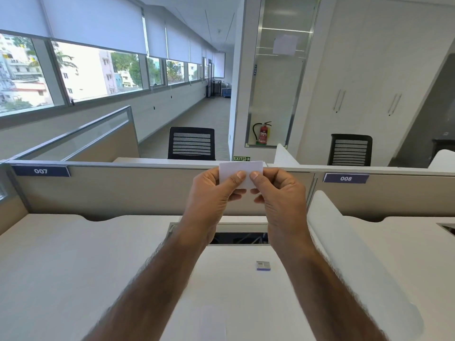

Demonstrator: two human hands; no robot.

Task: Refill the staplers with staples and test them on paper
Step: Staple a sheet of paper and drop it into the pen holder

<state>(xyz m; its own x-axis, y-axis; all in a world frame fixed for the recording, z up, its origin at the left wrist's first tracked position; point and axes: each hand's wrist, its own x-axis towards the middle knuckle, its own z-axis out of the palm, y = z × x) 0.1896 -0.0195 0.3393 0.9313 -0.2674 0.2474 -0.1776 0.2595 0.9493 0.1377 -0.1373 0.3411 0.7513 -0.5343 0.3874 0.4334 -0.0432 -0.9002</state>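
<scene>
Head view, looking forward and down over a pale office desk (73,267). Two bare forearms reach up from the bottom edge, where they are cut off and smeared with blur. The left hand (209,195) and the right hand (280,195) are raised close together, in front of the beige partition (147,190). Both pinch a small white piece of paper (240,168), thumbs on its near face and almost touching. The curled fingers hide the paper's lower part, and whatever may be on its far side cannot be seen.

On the desk, between the forearms and nearer the right one, lies a small box (263,265), grey and purple, its print too small to read. Behind the wrists, a dark cable opening (236,238) in the desk is partly covered by them. A faint pale patch (213,321) between the forearms is too blurred to identify. A white curved divider (344,242) stands to the right. Beyond the partition, two black mesh chairs (191,143) show their backs only.
</scene>
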